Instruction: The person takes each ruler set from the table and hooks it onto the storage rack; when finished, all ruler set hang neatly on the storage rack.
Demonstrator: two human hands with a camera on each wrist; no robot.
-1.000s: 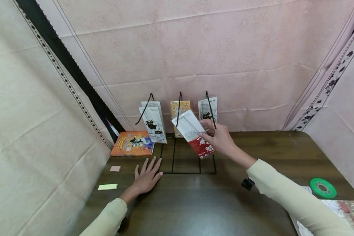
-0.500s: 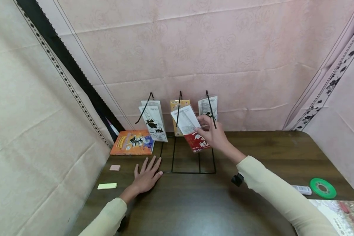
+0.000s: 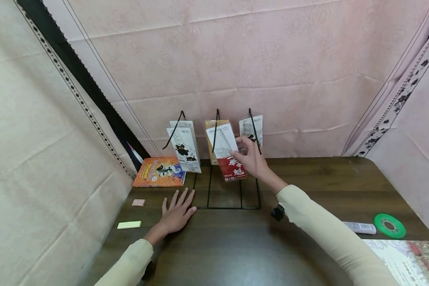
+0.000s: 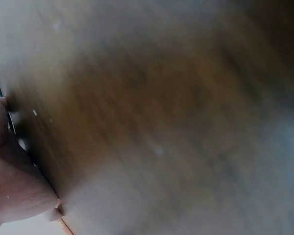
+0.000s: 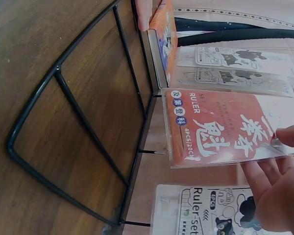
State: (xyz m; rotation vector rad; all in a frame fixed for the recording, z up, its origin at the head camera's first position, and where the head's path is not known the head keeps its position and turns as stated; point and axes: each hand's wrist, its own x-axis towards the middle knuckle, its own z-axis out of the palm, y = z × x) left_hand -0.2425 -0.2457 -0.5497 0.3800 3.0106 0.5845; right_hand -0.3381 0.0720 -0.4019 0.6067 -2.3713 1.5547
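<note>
My right hand (image 3: 254, 159) pinches the right edge of a flat ruler set pack (image 3: 232, 170), white above and red below, between thumb and fingers. In the right wrist view this pack (image 5: 206, 129) shows the word RULER. It overlaps the middle hook of a black wire rack (image 3: 218, 208); whether it hangs there cannot be told. Behind it is a yellow pack (image 3: 209, 124). A white ruler set pack (image 3: 257, 122) hangs at the right hook, and white cat-print packs (image 3: 184, 149) hang at the left. My left hand (image 3: 176, 214) rests flat, fingers spread, beside the rack's base.
An orange book (image 3: 157, 174) lies at the back left. Nearer are a pink eraser-like block (image 3: 138, 202) and a light green strip (image 3: 129, 225). On the right lie a green ring (image 3: 389, 226), a white tube (image 3: 359, 228) and a printed sheet (image 3: 397, 254).
My right hand has moved left and slightly back with the ruler set pack, which has turned more upright against the middle hook. The left hand stays in place.
</note>
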